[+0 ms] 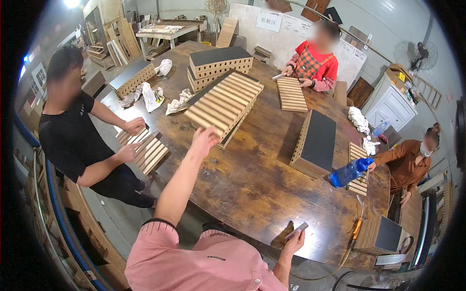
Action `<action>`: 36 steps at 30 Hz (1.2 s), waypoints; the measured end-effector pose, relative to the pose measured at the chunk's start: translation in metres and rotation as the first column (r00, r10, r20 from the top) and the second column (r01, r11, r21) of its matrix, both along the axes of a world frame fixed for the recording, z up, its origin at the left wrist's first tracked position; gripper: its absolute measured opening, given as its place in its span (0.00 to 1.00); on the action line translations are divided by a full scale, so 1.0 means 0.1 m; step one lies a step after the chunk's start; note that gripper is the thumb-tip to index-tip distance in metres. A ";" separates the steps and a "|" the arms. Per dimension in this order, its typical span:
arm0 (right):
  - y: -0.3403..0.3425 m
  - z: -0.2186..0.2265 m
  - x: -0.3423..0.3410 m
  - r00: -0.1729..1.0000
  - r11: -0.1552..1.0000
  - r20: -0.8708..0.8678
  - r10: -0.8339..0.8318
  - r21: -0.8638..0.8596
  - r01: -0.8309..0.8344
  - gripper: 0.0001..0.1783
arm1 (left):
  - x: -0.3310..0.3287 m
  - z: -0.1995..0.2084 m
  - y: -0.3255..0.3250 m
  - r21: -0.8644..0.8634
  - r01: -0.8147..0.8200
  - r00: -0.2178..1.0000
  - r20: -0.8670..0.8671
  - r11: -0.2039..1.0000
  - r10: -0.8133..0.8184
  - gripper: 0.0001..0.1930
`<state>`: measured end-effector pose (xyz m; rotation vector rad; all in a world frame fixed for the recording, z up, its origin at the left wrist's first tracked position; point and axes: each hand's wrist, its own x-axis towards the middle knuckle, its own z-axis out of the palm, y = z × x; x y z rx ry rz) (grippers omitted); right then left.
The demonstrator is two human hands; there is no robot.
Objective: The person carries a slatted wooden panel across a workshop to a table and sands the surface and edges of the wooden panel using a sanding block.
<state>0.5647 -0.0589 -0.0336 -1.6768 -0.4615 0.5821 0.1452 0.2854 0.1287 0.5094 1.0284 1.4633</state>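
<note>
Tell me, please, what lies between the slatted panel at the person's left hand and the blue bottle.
The head view shows a black-topped stack on the table.

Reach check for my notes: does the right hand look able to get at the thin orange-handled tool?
Probably yes: only brown wooden tabletop separates the right hand from the tool, though the small flat grey object it holds may hinder grasping.

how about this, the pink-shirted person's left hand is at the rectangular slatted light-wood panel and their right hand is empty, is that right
Not quite: the right hand isn't empty. The head view shows it holding a small, flat, greyish piece, its material unclear. The left hand is indeed at the rectangular slatted light-wood panel.
</note>
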 end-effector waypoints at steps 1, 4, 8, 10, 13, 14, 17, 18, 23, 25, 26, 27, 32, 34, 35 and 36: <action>0.00 0.02 0.02 0.999 0.999 -0.009 -0.034 0.005 0.034 0.23 | 0.02 0.01 -0.26 0.050 0.100 0.995 0.000 0.994 -0.100 0.24; -0.03 0.06 -0.12 0.989 0.990 -0.037 -0.142 0.003 0.142 0.23 | -0.03 -0.02 -0.87 -0.012 0.043 0.993 0.115 0.999 -0.041 0.27; 0.02 -0.08 -0.07 0.994 0.992 0.082 -0.068 0.109 0.059 0.21 | -0.24 -0.08 -1.07 0.002 -0.189 0.962 0.202 0.982 0.185 0.25; 0.10 -0.14 -0.09 0.983 0.992 0.144 -0.114 0.075 0.104 0.22 | -0.26 -0.05 -1.16 0.095 -0.217 0.960 -0.157 0.971 0.230 0.23; 0.19 0.25 -0.23 0.992 0.990 -0.054 -0.115 0.071 0.119 0.20 | -0.33 -0.10 -1.48 0.010 -0.119 0.960 -0.253 0.993 0.117 0.22; 0.14 -0.14 -0.07 0.975 0.982 0.130 -0.179 0.085 0.168 0.21 | -0.35 -0.14 -1.53 -0.052 -0.116 0.976 -0.191 0.992 0.104 0.23; 0.09 0.05 -0.08 0.988 0.985 -0.068 -0.140 0.093 0.146 0.24 | -0.57 -0.28 -1.83 -0.212 0.064 0.992 -0.090 0.975 -0.085 0.24; 0.10 0.00 -0.06 0.973 0.969 -0.072 -0.219 0.100 0.225 0.24 | -0.54 -0.31 -1.83 -0.236 0.095 0.988 -0.096 0.967 -0.120 0.24; -0.06 0.42 0.01 0.892 0.910 -0.191 -0.409 -0.006 0.416 0.26 | -0.08 -0.72 -1.64 -0.395 0.360 0.836 -0.265 0.845 -0.481 0.20; -0.23 0.46 0.05 0.890 0.901 -0.149 -0.432 -0.018 0.434 0.26 | 0.37 -0.76 -1.59 -0.398 0.480 0.755 -0.266 0.782 -0.599 0.18; -0.30 0.48 0.07 0.894 0.900 -0.109 -0.434 -0.019 0.435 0.26 | 0.54 -0.83 -1.59 -0.395 0.499 0.728 -0.292 0.771 -0.620 0.17; -0.37 0.48 0.10 0.898 0.904 -0.103 -0.429 -0.044 0.426 0.26 | 0.67 -1.01 -1.58 -0.354 0.508 0.728 -0.310 0.785 -0.611 0.19; -0.57 0.32 0.33 0.909 0.911 -0.051 -0.413 0.000 0.413 0.24 | 1.34 -1.24 -1.57 -0.188 0.522 0.123 -0.949 0.832 -0.292 0.24; -0.48 0.66 0.38 0.930 0.933 -0.068 -0.360 -0.048 0.358 0.23 | 1.44 -1.32 -1.57 -0.032 0.528 -0.223 -0.969 0.849 0.103 0.23; -0.47 0.41 0.51 0.938 0.938 -0.054 -0.343 0.039 0.346 0.21 | 1.49 -1.37 -1.52 -0.032 0.531 -0.227 -0.968 0.847 0.106 0.23; -0.43 0.43 0.58 0.938 0.938 -0.059 -0.342 0.037 0.345 0.21 | 1.53 -1.38 -1.48 -0.162 0.513 -0.061 -0.986 0.843 -0.153 0.21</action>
